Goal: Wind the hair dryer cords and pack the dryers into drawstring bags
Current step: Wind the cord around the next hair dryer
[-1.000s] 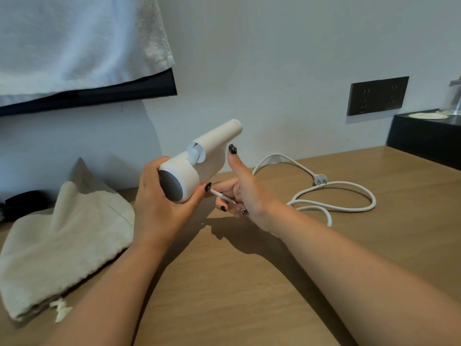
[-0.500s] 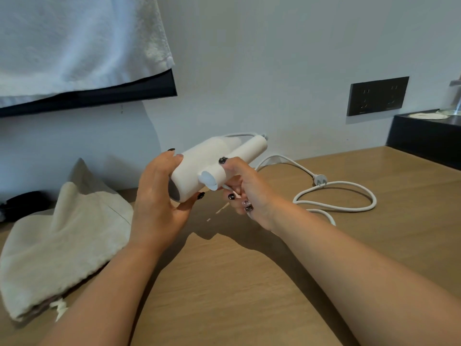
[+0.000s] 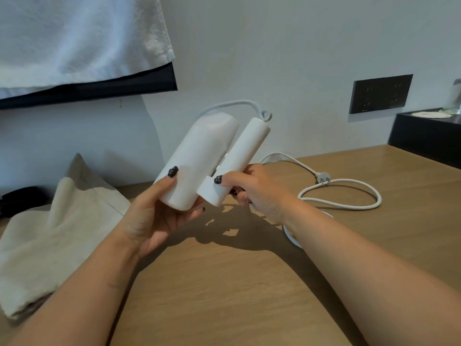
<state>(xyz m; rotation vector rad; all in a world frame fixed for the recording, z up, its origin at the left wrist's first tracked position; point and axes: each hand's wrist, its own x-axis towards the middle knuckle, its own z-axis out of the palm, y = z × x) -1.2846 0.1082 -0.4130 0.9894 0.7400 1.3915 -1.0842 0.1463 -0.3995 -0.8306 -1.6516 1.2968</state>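
Holding hair dryer (image 3: 199,161) above tabletop (image 3: 224,283), long axis tilted up and away: left hand (image 3: 159,208) cupping barrel, right hand (image 3: 252,188) gripping folded handle. Cord (image 3: 349,196) trailing loose right of dryer, nearer right hand; drawstring bag (image 3: 55,233) left.

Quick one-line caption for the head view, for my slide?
Left hand and right hand hold a folded white hair dryer above the wooden table, its cord unwound.
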